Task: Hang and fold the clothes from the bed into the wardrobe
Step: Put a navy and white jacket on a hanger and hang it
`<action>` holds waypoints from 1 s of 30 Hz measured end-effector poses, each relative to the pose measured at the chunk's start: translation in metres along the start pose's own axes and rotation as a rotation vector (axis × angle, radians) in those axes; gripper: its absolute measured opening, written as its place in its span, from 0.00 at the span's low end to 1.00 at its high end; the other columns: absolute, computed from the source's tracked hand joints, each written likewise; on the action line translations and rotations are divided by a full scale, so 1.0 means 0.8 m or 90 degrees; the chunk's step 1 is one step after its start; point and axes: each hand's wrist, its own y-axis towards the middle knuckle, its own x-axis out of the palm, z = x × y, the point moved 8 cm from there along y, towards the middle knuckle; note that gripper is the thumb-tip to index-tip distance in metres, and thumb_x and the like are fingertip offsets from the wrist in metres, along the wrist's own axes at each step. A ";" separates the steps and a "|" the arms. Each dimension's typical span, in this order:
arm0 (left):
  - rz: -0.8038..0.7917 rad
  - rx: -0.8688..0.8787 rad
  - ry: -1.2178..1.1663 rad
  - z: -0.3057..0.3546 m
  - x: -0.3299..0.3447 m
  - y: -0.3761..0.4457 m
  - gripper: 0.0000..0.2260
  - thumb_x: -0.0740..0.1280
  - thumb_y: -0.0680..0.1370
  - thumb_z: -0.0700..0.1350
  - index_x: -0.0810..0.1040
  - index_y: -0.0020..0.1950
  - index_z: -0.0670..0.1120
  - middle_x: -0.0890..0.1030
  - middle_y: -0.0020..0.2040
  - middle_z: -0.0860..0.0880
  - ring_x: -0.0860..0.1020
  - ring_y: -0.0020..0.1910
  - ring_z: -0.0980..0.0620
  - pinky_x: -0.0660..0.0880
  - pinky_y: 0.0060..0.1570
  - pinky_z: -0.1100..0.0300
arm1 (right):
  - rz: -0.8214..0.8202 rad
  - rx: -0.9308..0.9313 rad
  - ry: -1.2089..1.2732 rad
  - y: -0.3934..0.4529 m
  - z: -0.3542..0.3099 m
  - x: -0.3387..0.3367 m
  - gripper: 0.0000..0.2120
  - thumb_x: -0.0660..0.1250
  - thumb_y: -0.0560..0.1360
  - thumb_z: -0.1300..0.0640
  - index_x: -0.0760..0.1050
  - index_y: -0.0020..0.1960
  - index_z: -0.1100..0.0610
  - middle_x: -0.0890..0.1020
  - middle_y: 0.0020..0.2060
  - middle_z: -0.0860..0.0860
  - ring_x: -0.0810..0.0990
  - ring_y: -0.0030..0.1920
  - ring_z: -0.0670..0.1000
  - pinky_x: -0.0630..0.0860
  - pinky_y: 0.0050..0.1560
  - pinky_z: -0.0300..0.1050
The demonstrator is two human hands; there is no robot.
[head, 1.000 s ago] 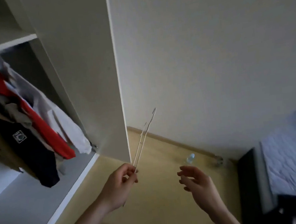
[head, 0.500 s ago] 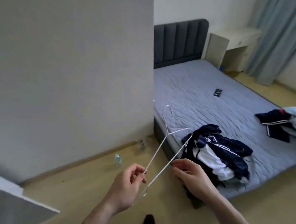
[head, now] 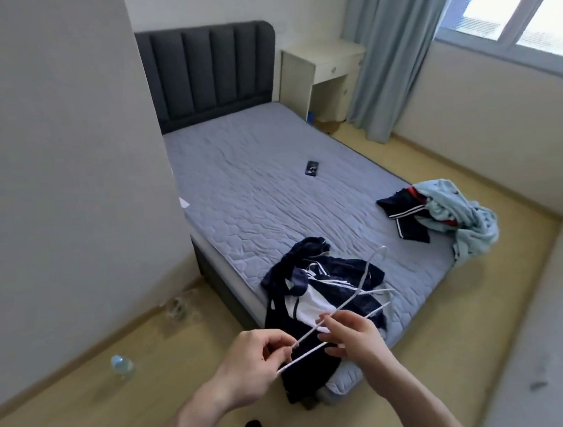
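Observation:
A thin white wire hanger [head: 363, 288] lies between my hands, hook pointing away over the bed. My left hand [head: 250, 367] pinches its near end. My right hand [head: 352, 335] holds its two wires with the fingers. Just beyond them a dark navy jacket with white stripes [head: 318, 289] is heaped on the near corner of the grey bed [head: 254, 195] and hangs over its edge. A second heap, a light blue garment [head: 462, 216] on dark striped clothes [head: 403, 212], sits at the bed's right edge. The wardrobe is out of view.
A dark phone [head: 312, 168] lies mid-mattress. A white wall panel [head: 55, 166] fills the left. On the wooden floor are a plastic bottle [head: 122, 366] and clear glasses [head: 179, 307] by the skirting. A bedside table [head: 321, 71], curtain [head: 384, 48] and window stand beyond the bed.
The view swung from the open wardrobe to the bed. My right hand came up and took hold of the hanger, which now lies lower and points over the navy jacket.

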 end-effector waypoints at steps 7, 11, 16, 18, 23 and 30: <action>-0.086 -0.039 -0.001 -0.032 -0.011 0.128 0.07 0.71 0.79 0.57 0.85 0.48 0.57 0.84 0.41 0.63 0.80 0.39 0.64 0.73 0.41 0.72 | 0.100 0.038 0.016 0.081 -0.002 -0.062 0.07 0.69 0.80 0.58 0.83 0.47 0.59 0.88 0.46 0.52 0.87 0.42 0.49 0.80 0.41 0.42; -0.102 -0.114 0.039 -0.074 -0.013 0.200 0.05 0.71 0.78 0.56 0.85 0.46 0.56 0.85 0.42 0.61 0.81 0.42 0.63 0.76 0.46 0.67 | 0.124 0.056 0.005 0.114 -0.001 -0.105 0.06 0.66 0.82 0.61 0.80 0.49 0.62 0.88 0.46 0.55 0.85 0.40 0.49 0.80 0.41 0.44; -0.134 -0.212 0.085 -0.122 0.009 0.278 0.03 0.72 0.77 0.51 0.83 0.43 0.57 0.85 0.45 0.59 0.82 0.48 0.61 0.75 0.49 0.66 | 0.140 0.063 -0.034 0.158 -0.005 -0.158 0.08 0.61 0.81 0.64 0.80 0.50 0.60 0.86 0.39 0.55 0.84 0.40 0.52 0.80 0.40 0.45; -0.136 -0.251 0.099 -0.136 0.022 0.306 0.03 0.72 0.77 0.50 0.83 0.43 0.57 0.85 0.46 0.57 0.82 0.49 0.58 0.74 0.48 0.65 | 0.141 0.069 -0.061 0.183 -0.006 -0.178 0.10 0.61 0.81 0.64 0.81 0.50 0.59 0.85 0.37 0.55 0.84 0.38 0.52 0.80 0.40 0.45; -0.109 -0.354 0.101 -0.163 0.052 0.376 0.01 0.71 0.76 0.48 0.83 0.45 0.53 0.85 0.48 0.51 0.83 0.47 0.51 0.77 0.41 0.62 | 0.105 0.088 -0.119 0.275 -0.013 -0.218 0.11 0.61 0.83 0.60 0.82 0.51 0.55 0.85 0.36 0.52 0.86 0.40 0.52 0.80 0.39 0.45; -0.037 -0.492 0.130 -0.202 0.090 0.452 0.05 0.71 0.76 0.48 0.84 0.51 0.52 0.84 0.56 0.50 0.83 0.55 0.49 0.79 0.58 0.56 | -0.016 0.103 -0.196 0.434 -0.022 -0.255 0.12 0.60 0.83 0.60 0.82 0.50 0.52 0.84 0.36 0.52 0.86 0.37 0.50 0.81 0.39 0.48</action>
